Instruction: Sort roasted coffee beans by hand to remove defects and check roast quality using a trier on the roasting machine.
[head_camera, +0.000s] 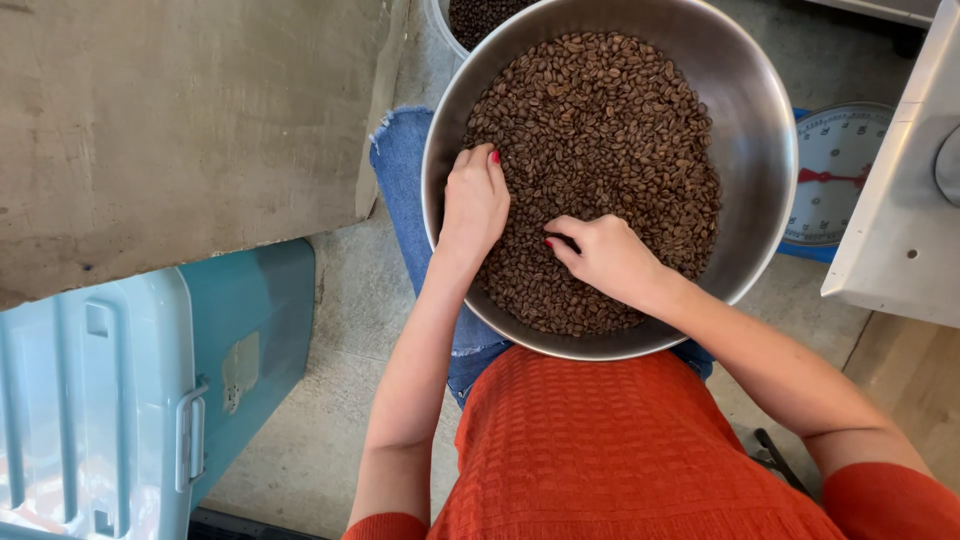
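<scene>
Bowl (755, 150) on lap (405, 190); beans (600, 150) inside.

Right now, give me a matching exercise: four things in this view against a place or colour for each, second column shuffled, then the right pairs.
Things:
1. left hand
2. right hand
3. weighing scale
4. plastic bin

Places or colours:
A. light blue, lower left on the floor
B. fingers dug into the coffee beans near the middle of the steel bowl
C. white dial, right of the bowl
D. resting on the beans by the bowl's left wall

Pairs: 1-D, 2-B, 3-C, 4-A
</scene>
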